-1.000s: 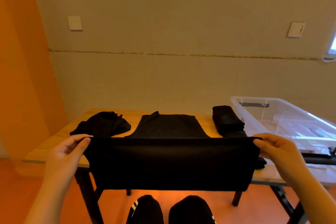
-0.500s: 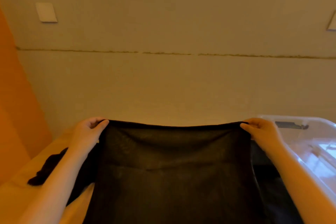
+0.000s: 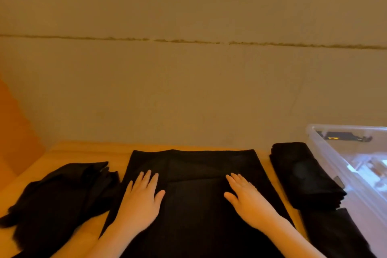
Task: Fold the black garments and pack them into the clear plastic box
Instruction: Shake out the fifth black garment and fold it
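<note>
Garment (image 3: 194, 184), held up a second ago, now lies flat on the worktop (image 3: 83, 151) beneath your released, straight fingers (image 3: 146, 176); clear plastic box (image 3: 343, 165) waits beyond your right hand (image 3: 245, 197); folding can continue.

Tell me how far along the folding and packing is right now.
Done: one folded garment lies beside the clear plastic box. In hand: the left hand and right hand press flat on the spread garment mid-table. Left: the crumpled pile is unfolded, another dark piece lies near the box, and no garment shows in the visible part of the box.
</note>
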The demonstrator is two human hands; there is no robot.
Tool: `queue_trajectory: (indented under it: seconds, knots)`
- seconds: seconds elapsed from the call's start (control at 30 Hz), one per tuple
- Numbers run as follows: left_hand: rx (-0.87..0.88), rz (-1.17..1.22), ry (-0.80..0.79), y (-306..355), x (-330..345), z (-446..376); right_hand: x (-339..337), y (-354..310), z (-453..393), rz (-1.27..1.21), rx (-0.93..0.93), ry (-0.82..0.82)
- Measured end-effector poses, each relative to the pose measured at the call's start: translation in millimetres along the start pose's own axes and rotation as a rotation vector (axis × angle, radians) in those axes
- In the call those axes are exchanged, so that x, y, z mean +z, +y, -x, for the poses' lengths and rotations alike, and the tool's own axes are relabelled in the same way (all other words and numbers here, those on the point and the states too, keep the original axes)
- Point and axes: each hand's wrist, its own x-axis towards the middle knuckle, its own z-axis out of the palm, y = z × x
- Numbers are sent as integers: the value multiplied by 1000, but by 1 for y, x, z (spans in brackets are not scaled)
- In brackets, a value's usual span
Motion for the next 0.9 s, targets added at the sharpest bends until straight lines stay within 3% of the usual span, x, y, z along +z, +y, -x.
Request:
queue_trajectory:
  seconds: [0.17, 0.23, 0.33, 0.6, 0.73, 0.9]
  knots:
    - [57, -56, -34, -13, 2, 13, 13, 19, 17, 126, 45, 50]
    - [94, -97, 42, -20, -4, 17, 14, 21, 18, 141, 42, 53]
    - [-10, -157, 144, -48, -15, 19, 14, 21, 17, 168, 62, 63]
    - [-94, -193, 124, -103, -18, 13, 12, 13, 18, 183, 63, 51]
    - [-90, -172, 172, -81, -24, 17, 8, 11, 18, 175, 66, 28]
    - [176, -13, 42, -9, -10, 55, 9, -13, 44, 152, -35, 31]
